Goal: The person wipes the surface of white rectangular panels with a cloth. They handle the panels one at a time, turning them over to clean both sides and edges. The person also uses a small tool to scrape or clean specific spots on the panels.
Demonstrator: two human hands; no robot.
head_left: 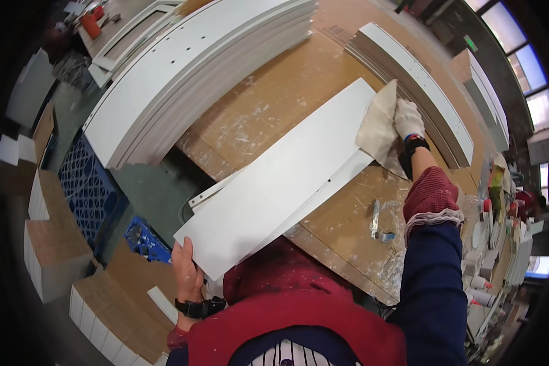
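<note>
A long white board (280, 171) lies slanting across the worktable, its near end jutting out toward my body. My bare left hand (188, 271) grips the near left corner, thumb along the edge; the fingers behind are partly hidden. At the far right end my right hand (409, 119), in a white glove, is closed on a beige cloth (377, 129), which drapes over the board's end and edge. Beneath this board another white board (328, 185), with a small dark hole, shows along the right side. A further white strip (216, 190) pokes out at its left.
A tall stack of white boards (183, 67) stands at the back left, another stack (418, 79) behind my right hand. A small metal blade-like tool (377, 219) lies on the brown tabletop (341, 229). Blue pallet (88, 189) and cartons (58, 256) sit left; bottles (480, 282) stand right.
</note>
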